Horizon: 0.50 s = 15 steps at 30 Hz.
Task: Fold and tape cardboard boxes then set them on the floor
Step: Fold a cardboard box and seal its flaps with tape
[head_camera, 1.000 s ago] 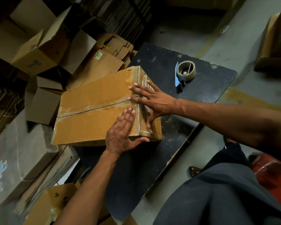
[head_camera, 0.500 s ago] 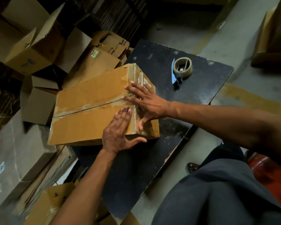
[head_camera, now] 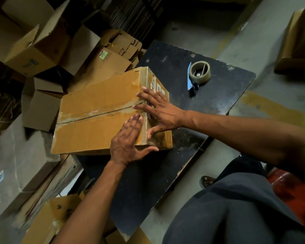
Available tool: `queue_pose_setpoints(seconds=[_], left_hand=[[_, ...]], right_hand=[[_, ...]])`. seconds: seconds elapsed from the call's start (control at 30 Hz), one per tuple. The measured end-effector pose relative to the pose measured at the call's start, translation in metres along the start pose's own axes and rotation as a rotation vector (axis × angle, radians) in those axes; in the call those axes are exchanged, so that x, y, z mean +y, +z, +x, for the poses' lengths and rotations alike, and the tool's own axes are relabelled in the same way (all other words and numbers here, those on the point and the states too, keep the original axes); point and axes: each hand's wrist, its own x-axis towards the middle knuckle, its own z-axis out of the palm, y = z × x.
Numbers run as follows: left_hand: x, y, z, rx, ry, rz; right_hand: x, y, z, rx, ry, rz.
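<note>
Head view: the box point(head_camera: 102, 113) lies on the dark table point(head_camera: 218, 95), its far-left part overhanging the edge, flaps closed and the centre seam taped. I judge that I am pressing the tape end down over the near-right edge. My left hand point(head_camera: 128, 143) lies flat on the top face, fingers straight and together, thumb hooked under the corner. My right hand point(head_camera: 158, 111) spreads wide across the edge, holding nothing. The dispenser point(head_camera: 198, 73) rests apart, set aside within reach, presumably for the next seam.
</note>
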Motion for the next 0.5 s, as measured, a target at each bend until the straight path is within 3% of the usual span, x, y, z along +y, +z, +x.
queue_pose_setpoints(seconds=[0.13,0.33,0.5], left_hand=[[0.009,-0.007,0.006,-0.055,-0.137,-0.070],[0.043,-0.013,0.018,-0.111,-0.502,-0.201],[0.053,-0.022,0.026,-0.139,-0.638,-0.249]], right_hand=[[0.015,-0.011,0.001,-0.064,-0.090,-0.116],[0.023,-0.025,-0.005,-0.015,-0.042,0.135],[0.021,-0.021,-0.010,-0.052,-0.054,0.173]])
